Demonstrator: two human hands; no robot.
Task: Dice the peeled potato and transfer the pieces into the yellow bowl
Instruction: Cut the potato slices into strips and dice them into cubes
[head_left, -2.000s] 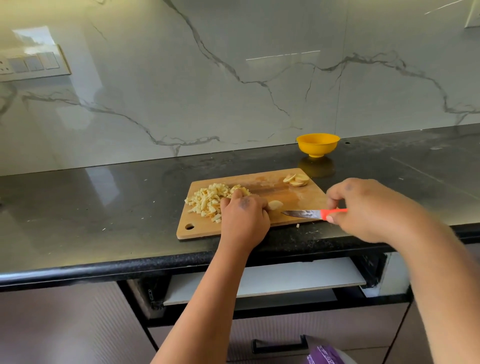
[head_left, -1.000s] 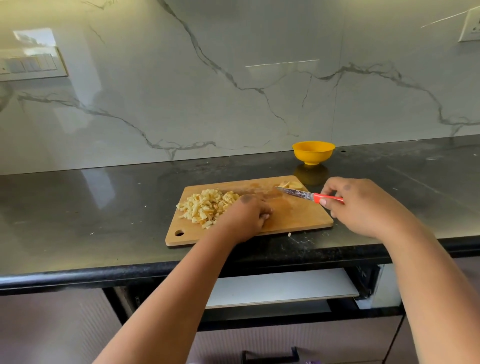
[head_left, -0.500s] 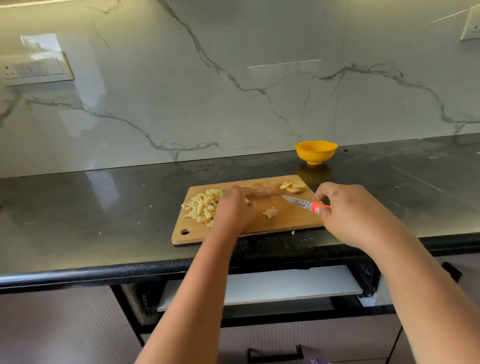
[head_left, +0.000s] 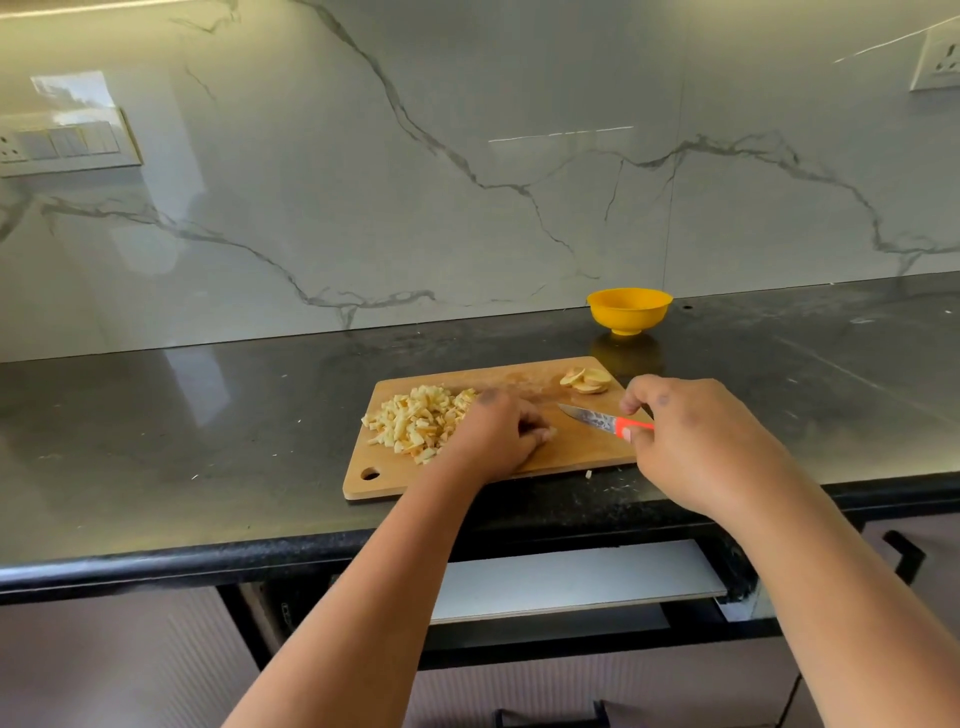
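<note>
Two hands work over the cutting board (head_left: 571, 457) at the counter's front edge. Your left hand (head_left: 498, 434) curls over a potato piece (head_left: 550, 432) mid-board, beside the diced pile (head_left: 415, 421). Your right hand (head_left: 696, 441) grips the knife (head_left: 605, 422). Slices (head_left: 586, 380) sit at the board's far right corner, the yellow bowl (head_left: 629, 310) beyond.

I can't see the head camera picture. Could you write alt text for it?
A person's left hand pins a small potato piece on a wooden cutting board while the right hand grips an orange-handled knife. Diced potato is piled on the board's left, slices wait at its far right, and a yellow bowl stands behind on the black counter.
</note>
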